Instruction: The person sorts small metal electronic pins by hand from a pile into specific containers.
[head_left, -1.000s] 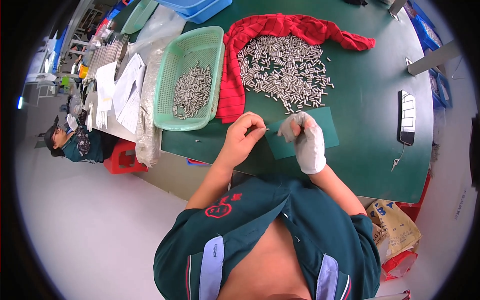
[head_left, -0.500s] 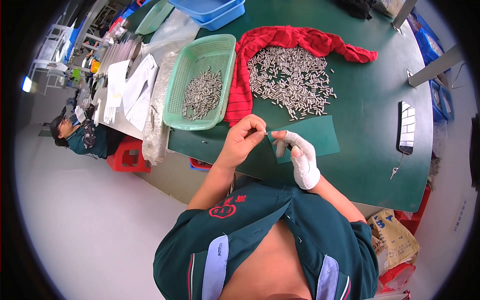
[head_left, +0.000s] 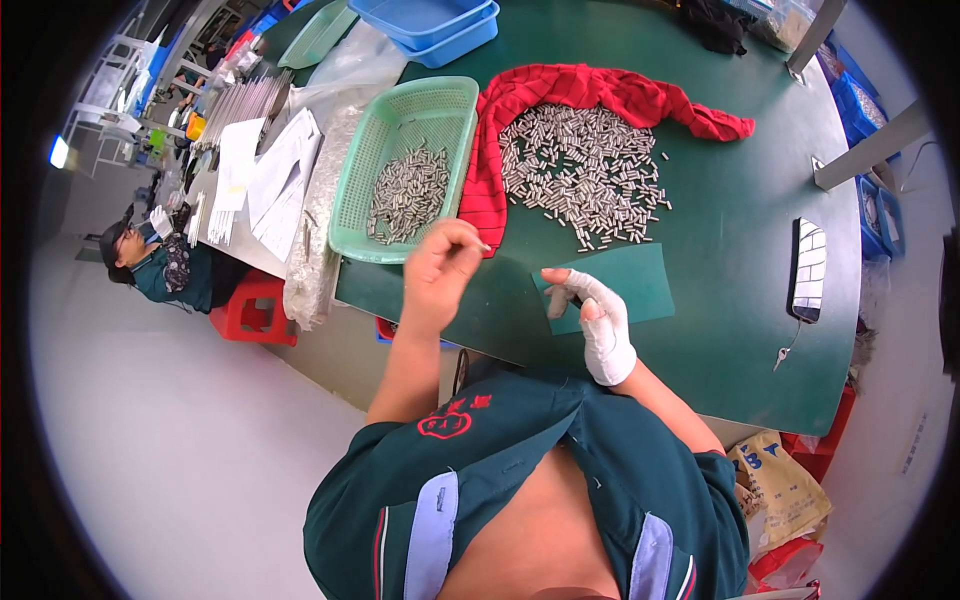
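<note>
My left hand (head_left: pixel 440 272) is just right of the green basket's near end, thumb and forefinger pinched on a small metal pin (head_left: pixel 486 247). My right hand (head_left: pixel 604 330), in a white glove with bare thumb and forefinger tips, hovers over a flat green sheet (head_left: pixel 640 283). Its thumb and forefinger are apart, the other fingers curl, and nothing shows between them; its palm is hidden. Beyond the hands, a heap of short silvery metal pins (head_left: pixel 585 165) lies beside a red striped cloth (head_left: pixel 488 150). More pins (head_left: pixel 412 190) lie in the green mesh basket (head_left: pixel 350 205).
A phone (head_left: pixel 807 270) with a key (head_left: pixel 783 354) lies at the right of the green table (head_left: pixel 740 220). Blue trays (head_left: pixel 440 30) stand at the far side. Papers (head_left: pixel 280 170) and plastic wrap lie left of the basket. Another person (head_left: pixel 165 265) sits at far left.
My left hand has moved left, away from my right hand and toward the basket, carrying a metal pin. My right hand has stayed nearly in place.
</note>
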